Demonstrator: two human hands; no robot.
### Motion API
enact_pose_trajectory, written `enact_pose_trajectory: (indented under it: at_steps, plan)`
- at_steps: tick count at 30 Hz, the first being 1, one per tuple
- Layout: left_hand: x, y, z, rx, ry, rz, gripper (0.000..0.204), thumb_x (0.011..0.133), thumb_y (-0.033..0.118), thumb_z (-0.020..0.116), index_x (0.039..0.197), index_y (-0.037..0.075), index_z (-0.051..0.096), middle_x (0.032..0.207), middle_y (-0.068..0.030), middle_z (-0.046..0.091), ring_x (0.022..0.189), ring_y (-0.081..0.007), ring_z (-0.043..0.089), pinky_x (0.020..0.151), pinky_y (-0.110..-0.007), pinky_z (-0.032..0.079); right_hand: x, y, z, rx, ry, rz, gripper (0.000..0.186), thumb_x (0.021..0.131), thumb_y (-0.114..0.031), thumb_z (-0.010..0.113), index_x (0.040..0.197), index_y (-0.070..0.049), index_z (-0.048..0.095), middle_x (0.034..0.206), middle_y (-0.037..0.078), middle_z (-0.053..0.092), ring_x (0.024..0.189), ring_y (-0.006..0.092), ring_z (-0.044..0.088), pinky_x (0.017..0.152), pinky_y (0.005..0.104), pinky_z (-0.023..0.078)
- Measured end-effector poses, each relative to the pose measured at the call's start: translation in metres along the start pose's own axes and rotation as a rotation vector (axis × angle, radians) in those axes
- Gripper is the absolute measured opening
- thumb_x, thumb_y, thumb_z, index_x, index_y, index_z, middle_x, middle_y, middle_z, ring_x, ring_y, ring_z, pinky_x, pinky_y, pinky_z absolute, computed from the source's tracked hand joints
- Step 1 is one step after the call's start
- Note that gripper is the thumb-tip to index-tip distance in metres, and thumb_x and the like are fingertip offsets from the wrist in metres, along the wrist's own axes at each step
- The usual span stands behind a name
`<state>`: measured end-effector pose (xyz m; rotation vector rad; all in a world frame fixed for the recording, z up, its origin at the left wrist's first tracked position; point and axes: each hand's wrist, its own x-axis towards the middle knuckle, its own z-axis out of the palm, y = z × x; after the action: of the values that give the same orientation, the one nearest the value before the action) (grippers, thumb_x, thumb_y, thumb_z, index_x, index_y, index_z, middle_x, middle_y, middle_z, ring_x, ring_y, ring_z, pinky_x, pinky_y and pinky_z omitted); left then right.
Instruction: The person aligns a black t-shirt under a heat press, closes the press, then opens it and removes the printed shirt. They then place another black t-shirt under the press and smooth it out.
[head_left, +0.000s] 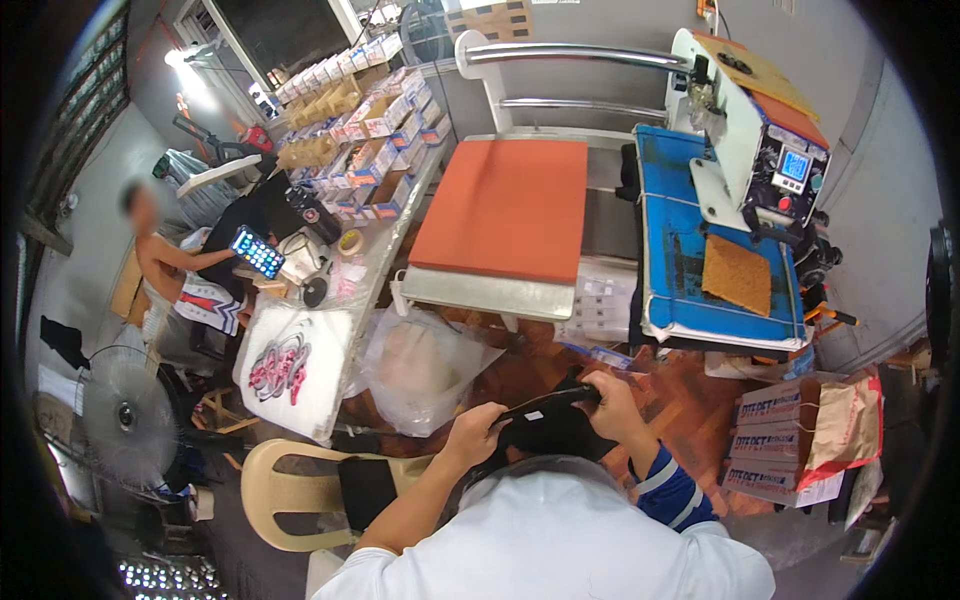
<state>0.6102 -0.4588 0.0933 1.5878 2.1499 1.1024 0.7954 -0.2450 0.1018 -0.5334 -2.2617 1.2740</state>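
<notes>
A black cloth garment (548, 432) with a small white label hangs between my two hands, its top edge stretched across. My left hand (476, 434) is closed on the left end of that edge. The other end is gripped by my right hand (612, 405), set slightly higher, so the edge slopes up to the right. Below the edge the cloth drops close to my body, and my white shirt hides its lower part. In front of my hands stands a heat press with an orange pad (500, 210) on its lower plate.
A blue press platen (690, 240) carries a brown pad (738, 275). Stacked boxes (765, 435) and a paper bag stand right; a cream plastic chair (290, 500) and a fan (126, 415) left. A printed white cloth (300, 365) lies on the bench. Another person (165, 255) sits far left.
</notes>
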Motion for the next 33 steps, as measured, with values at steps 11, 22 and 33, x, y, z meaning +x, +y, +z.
enact_pose_trajectory:
  at_steps: [11, 22, 33]
  plan:
    - [0.009, 0.005, -0.018, -0.337, -0.305, -0.237, 0.021, 0.096, 0.018, 0.066, 0.096, -0.003, 0.065, 0.085, -0.0148, 0.066, 0.079, -0.0229, 0.063, 0.074, -0.036, 0.05, -0.009, 0.001, -0.004, 0.087, 0.001, -0.113, 0.025, 0.075, -0.016, 0.087, 0.08, 0.0, 0.068, 0.076, 0.014, 0.067, 0.066, 0.0274, 0.063, 0.059, 0.0367, 0.048]
    - [-0.039, -0.074, -0.046, -0.617, -0.399, -0.596, 0.014, 0.077, 0.007, 0.082, 0.082, 0.0, 0.071, 0.074, -0.0031, 0.068, 0.07, -0.0091, 0.06, 0.064, -0.029, 0.049, 0.002, -0.007, 0.047, -0.017, -0.218, 0.164, 0.047, 0.072, -0.025, 0.091, 0.063, -0.001, 0.051, 0.054, 0.014, 0.047, 0.048, 0.0164, 0.043, 0.045, 0.0354, 0.036]
    - [-0.147, -0.356, -0.019, -0.274, 0.546, -1.106, 0.015, 0.091, 0.001, 0.064, 0.105, 0.002, 0.07, 0.091, -0.0071, 0.071, 0.081, -0.0136, 0.065, 0.076, -0.028, 0.053, 0.092, -0.043, 0.106, -0.242, -0.159, 0.209, 0.039, 0.077, -0.024, 0.089, 0.078, 0.0, 0.058, 0.059, 0.009, 0.055, 0.054, 0.0125, 0.048, 0.05, 0.0324, 0.042]
